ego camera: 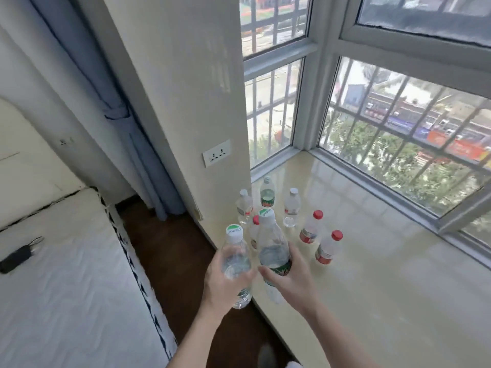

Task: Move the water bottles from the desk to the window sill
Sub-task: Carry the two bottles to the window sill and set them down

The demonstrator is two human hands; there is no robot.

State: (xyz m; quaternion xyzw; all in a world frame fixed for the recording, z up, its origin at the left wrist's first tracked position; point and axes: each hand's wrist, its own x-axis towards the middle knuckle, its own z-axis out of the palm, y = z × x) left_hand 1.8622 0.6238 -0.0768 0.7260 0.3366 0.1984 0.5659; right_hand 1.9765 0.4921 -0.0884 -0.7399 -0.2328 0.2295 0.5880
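Note:
My left hand grips a clear water bottle with a white and green cap, held over the floor at the sill's near edge. My right hand grips a larger green-labelled bottle, held just above the cream window sill. Several small bottles stand on the sill beyond my hands: two with red caps at the right, a green-labelled one at the back, and white-capped ones. Another red-capped bottle is partly hidden behind the held bottles.
A wall with a socket borders the sill on the left. Barred windows close its far and right sides. A bed with a white mattress and a black object lies at the left, across a strip of dark floor.

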